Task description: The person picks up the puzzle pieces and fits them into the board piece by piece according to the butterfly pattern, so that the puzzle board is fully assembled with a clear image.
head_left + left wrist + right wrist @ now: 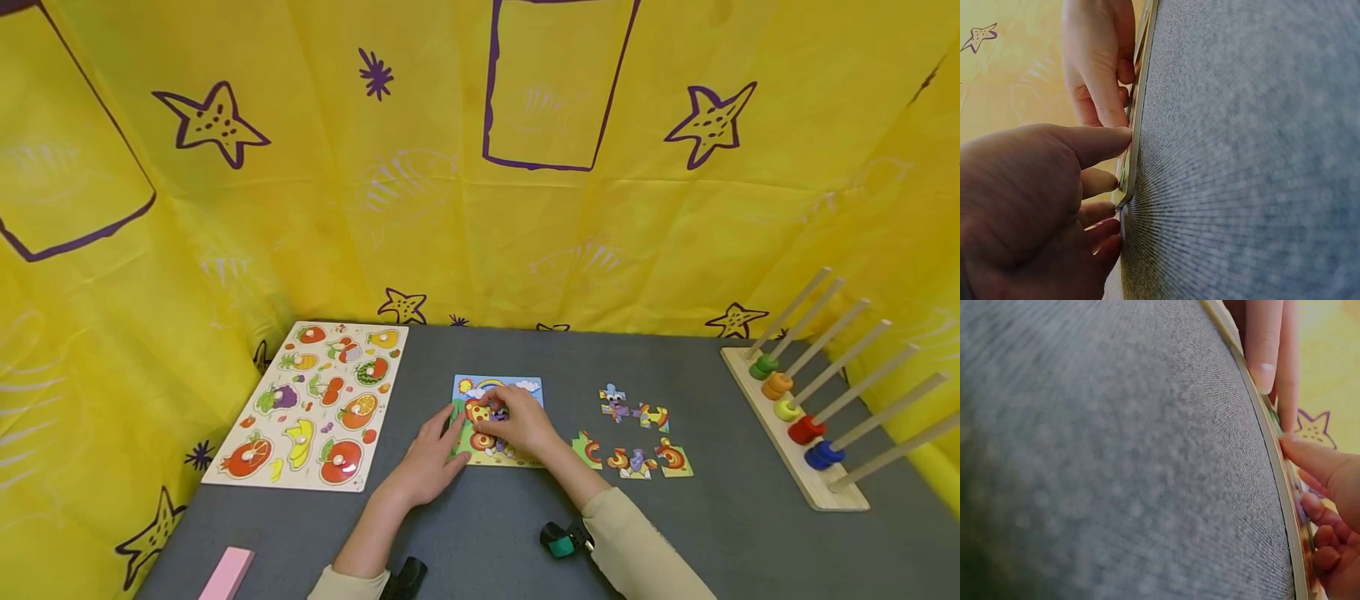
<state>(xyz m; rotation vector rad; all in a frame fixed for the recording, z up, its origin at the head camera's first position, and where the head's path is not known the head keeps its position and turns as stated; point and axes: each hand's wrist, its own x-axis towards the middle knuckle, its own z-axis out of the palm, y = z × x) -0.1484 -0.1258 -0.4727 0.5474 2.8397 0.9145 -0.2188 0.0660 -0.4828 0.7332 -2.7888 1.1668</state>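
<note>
Two hands on one puzzle (517,460), flat near mid-tabletop (487,533). Left hand (423,467): fingers extended along the left edge, thumb at the near-left corner, nothing gripped. Right hand (525,425): over the puzzle, fingers bent, thumb touching down; can't tell whether a piece is pinched. Several loose pieces (633,462) just right of the puzzle. Further right, well apart: peg rack (851,497), coloured rings (787,408) low on the pegs. Fruit board (303,479) flat to the left. Pink block (227,573) near left. Yellow cloth (465,233) upright behind.
</note>
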